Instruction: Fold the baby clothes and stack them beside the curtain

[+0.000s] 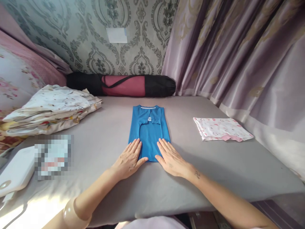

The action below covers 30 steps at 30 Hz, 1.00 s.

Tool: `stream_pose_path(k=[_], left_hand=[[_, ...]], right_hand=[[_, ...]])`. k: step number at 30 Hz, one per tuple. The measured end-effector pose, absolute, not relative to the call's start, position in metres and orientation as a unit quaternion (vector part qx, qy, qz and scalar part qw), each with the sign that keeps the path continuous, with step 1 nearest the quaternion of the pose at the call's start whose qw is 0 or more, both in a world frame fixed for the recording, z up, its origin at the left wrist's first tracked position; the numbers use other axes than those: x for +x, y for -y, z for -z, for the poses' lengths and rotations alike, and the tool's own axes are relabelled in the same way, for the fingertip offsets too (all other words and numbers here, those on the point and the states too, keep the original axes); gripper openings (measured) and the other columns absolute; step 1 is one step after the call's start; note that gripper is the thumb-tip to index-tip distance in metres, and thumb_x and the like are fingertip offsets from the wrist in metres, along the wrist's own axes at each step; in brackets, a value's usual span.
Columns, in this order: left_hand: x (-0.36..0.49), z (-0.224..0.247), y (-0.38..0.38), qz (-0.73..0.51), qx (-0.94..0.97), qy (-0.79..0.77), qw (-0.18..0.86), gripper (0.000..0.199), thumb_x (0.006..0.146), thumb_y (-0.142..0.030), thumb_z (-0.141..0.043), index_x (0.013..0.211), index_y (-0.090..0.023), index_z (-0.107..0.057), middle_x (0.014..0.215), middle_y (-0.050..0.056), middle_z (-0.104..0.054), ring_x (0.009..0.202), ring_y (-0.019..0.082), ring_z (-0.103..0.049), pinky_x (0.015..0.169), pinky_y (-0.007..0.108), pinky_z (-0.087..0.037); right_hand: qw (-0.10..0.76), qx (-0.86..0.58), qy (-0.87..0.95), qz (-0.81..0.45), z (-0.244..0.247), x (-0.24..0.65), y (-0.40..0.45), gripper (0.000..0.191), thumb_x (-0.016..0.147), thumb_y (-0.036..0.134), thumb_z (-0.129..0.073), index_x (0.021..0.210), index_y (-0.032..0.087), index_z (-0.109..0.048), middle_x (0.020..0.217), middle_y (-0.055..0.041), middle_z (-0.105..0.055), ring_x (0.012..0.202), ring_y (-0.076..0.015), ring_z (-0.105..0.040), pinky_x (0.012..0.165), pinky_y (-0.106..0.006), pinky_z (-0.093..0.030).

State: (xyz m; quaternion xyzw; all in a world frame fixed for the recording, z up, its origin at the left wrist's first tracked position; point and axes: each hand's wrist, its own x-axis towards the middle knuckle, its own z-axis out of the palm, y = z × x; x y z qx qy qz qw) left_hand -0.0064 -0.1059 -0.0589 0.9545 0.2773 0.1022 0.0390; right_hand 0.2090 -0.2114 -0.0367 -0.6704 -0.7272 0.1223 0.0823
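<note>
A blue shirt [150,136] lies folded into a narrow upright rectangle on the grey sheet [107,127], its collar at the far end and its sleeves folded in over the back. My left hand [130,159] rests flat on the shirt's near left corner, thumb pointing inward. On the near right corner lies my right hand [172,158], also flat with the thumb turned inward. Between the two thumbs a strip of the shirt's near edge shows. Neither hand grips the cloth.
A folded white and pink garment [221,128] lies at right. Stacked patterned cloths [52,108] are at left, near a white power bank [20,168] with a cable and a blurred item [54,156]. A black and red rolled bag [124,85] lies along the wall.
</note>
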Motion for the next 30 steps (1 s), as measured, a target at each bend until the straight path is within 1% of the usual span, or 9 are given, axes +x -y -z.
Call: stream_pose_path(k=[3,5,8,10,13,16,19,24,30], left_hand=[[-0.012,0.051,0.105,-0.096,0.961,-0.255,0.053,0.080,0.090,-0.067,-0.033,0.143,-0.007,-0.035,0.148,0.022,-0.038,0.139,0.031,-0.033,0.111,0.046,-0.035],[-0.020,0.042,0.103,-0.096,0.964,-0.238,0.068,0.078,0.088,-0.067,-0.039,0.142,-0.009,-0.037,0.145,0.021,-0.043,0.134,0.031,-0.042,0.107,0.044,-0.041],[-0.033,0.032,0.100,-0.097,0.966,-0.218,0.098,0.057,0.092,-0.056,-0.043,0.134,-0.018,-0.047,0.133,0.013,-0.055,0.118,0.025,-0.057,0.096,0.037,-0.050],[-0.040,0.030,0.098,-0.091,0.968,-0.199,0.119,0.041,0.097,-0.046,-0.041,0.128,-0.022,-0.051,0.124,0.009,-0.060,0.110,0.021,-0.061,0.092,0.033,-0.053],[-0.047,0.027,0.098,-0.077,0.976,-0.160,0.126,0.033,0.099,-0.030,-0.037,0.127,-0.021,-0.052,0.123,0.008,-0.063,0.116,0.020,-0.058,0.097,0.033,-0.050],[-0.049,0.023,0.098,-0.052,0.984,-0.133,0.112,0.041,0.095,-0.014,-0.035,0.134,-0.019,-0.048,0.132,0.010,-0.058,0.125,0.022,-0.052,0.102,0.035,-0.048],[-0.049,0.019,0.095,-0.034,0.985,-0.124,0.115,0.053,0.088,-0.004,-0.033,0.138,-0.020,-0.045,0.135,0.009,-0.056,0.126,0.020,-0.051,0.102,0.033,-0.048],[-0.051,0.026,0.077,-0.073,0.977,-0.131,0.149,0.051,0.089,-0.008,-0.034,0.136,-0.024,-0.046,0.137,0.006,-0.054,0.128,0.021,-0.049,0.106,0.037,-0.044],[-0.054,0.038,0.053,-0.098,0.965,-0.113,0.217,0.054,0.091,-0.008,-0.032,0.141,-0.026,-0.042,0.147,0.004,-0.045,0.138,0.018,-0.037,0.115,0.039,-0.033]], right_hand=[[0.086,-0.651,0.737,-0.160,0.029,0.217,0.216,0.067,0.098,0.050,-0.030,0.152,0.010,-0.022,0.158,-0.0137,-0.014,0.146,-0.0251,-0.011,0.119,-0.045,-0.019],[0.101,-0.646,0.741,-0.154,0.024,0.225,0.223,0.066,0.097,0.047,-0.037,0.152,0.013,-0.023,0.158,-0.0118,-0.018,0.145,-0.0238,-0.016,0.118,-0.043,-0.025],[0.126,-0.649,0.741,-0.118,0.020,0.237,0.234,0.052,0.096,0.037,-0.046,0.144,0.019,-0.040,0.151,-0.0101,-0.037,0.139,-0.0242,-0.034,0.112,-0.041,-0.037],[0.136,-0.629,0.760,-0.096,0.021,0.244,0.238,0.041,0.096,0.032,-0.048,0.135,0.021,-0.052,0.140,-0.0097,-0.051,0.130,-0.0244,-0.047,0.106,-0.040,-0.044],[0.132,-0.582,0.800,-0.069,0.023,0.252,0.241,0.035,0.096,0.026,-0.047,0.129,0.019,-0.057,0.130,-0.0109,-0.059,0.122,-0.0245,-0.054,0.102,-0.040,-0.048],[0.108,-0.554,0.823,-0.064,0.023,0.257,0.243,0.042,0.096,0.015,-0.040,0.136,0.017,-0.051,0.136,-0.0117,-0.056,0.128,-0.0236,-0.050,0.105,-0.040,-0.046],[0.088,-0.546,0.829,-0.083,0.018,0.261,0.243,0.054,0.090,0.005,-0.034,0.142,0.018,-0.044,0.141,-0.0097,-0.051,0.131,-0.0210,-0.046,0.105,-0.038,-0.046],[0.120,-0.562,0.813,-0.093,0.019,0.269,0.232,0.063,0.081,-0.002,-0.033,0.138,0.019,-0.049,0.133,-0.0081,-0.057,0.124,-0.0196,-0.052,0.104,-0.037,-0.047],[0.192,-0.557,0.797,-0.131,0.028,0.279,0.215,0.061,0.082,0.002,-0.042,0.141,0.021,-0.047,0.149,-0.0076,-0.042,0.138,-0.0203,-0.035,0.114,-0.042,-0.034]])
